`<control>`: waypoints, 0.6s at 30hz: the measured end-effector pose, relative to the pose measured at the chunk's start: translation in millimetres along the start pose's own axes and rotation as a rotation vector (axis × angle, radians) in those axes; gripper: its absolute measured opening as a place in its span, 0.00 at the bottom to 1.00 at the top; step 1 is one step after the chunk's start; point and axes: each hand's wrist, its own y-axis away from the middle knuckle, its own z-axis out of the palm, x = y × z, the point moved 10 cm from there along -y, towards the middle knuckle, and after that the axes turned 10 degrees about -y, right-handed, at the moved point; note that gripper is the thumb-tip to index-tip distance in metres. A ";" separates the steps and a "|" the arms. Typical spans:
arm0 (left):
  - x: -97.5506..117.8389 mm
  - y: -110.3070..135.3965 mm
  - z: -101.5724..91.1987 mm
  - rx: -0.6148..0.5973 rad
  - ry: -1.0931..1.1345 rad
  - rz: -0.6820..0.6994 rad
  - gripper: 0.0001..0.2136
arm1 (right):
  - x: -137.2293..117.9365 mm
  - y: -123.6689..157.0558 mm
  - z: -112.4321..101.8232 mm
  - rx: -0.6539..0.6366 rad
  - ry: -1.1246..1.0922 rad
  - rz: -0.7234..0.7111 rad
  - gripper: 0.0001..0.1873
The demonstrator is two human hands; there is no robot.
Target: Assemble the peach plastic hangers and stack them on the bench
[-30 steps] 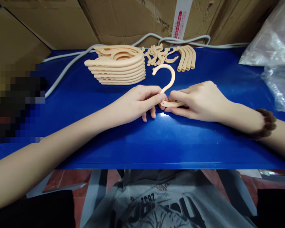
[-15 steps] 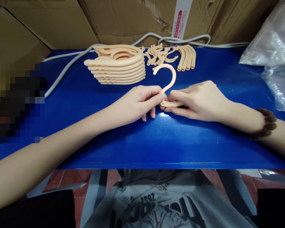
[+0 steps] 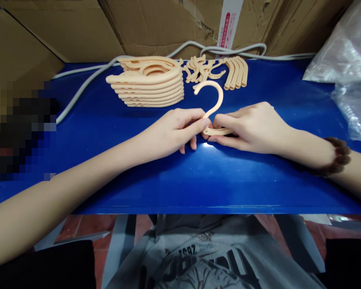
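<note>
My left hand [image 3: 180, 130] pinches the base of a cream plastic hanger hook [image 3: 219, 96] between thumb and fingers. The hook's curve rises above the fingertips, its open end toward the left. In my right hand [image 3: 249, 128] is a curved cream hanger arm [image 3: 218, 131], its near end meeting the hook's base at my left fingertips. Whether the two pieces are joined cannot be seen, as fingers cover the meeting point. Behind my hands stands a stack of cream hangers [image 3: 150, 88]. Right of it lie a pile of loose hooks [image 3: 198, 69] and several loose hanger arms [image 3: 237, 73].
Everything rests on a blue table [image 3: 174, 180]. Cardboard boxes [image 3: 156, 28] line the back, with a grey cable [image 3: 87, 90] running along them. Clear plastic bags [image 3: 339, 52] sit at the right. A dark, pixelated object [image 3: 21, 136] is at the left edge.
</note>
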 end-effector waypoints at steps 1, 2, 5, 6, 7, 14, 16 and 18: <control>-0.1 0.0 0.1 -0.001 0.001 -0.001 0.12 | -0.3 0.0 0.1 0.000 0.004 -0.003 0.29; -0.4 0.0 0.1 -0.001 0.003 -0.003 0.12 | -0.4 0.0 0.2 0.002 0.010 -0.004 0.30; -1.6 -0.6 -0.2 0.002 0.014 -0.010 0.13 | 2.1 0.3 -1.2 0.029 0.044 0.019 0.33; -2.1 -0.9 0.1 -0.003 0.019 -0.012 0.13 | 3.3 0.5 -2.0 0.042 0.055 0.030 0.34; -2.5 -1.2 0.4 -0.008 0.023 -0.014 0.12 | 3.8 0.7 -2.0 0.046 0.059 0.036 0.34; -4.5 -2.3 -1.2 -0.002 0.058 -0.008 0.11 | 0.4 1.0 -1.1 0.019 0.032 0.015 0.31; -6.1 -2.5 -1.5 -0.002 0.078 -0.020 0.11 | -0.4 0.6 -1.2 0.013 0.047 0.016 0.31; -7.9 -2.7 -2.0 0.001 0.095 -0.038 0.11 | -1.5 0.1 -1.0 0.005 0.055 0.014 0.31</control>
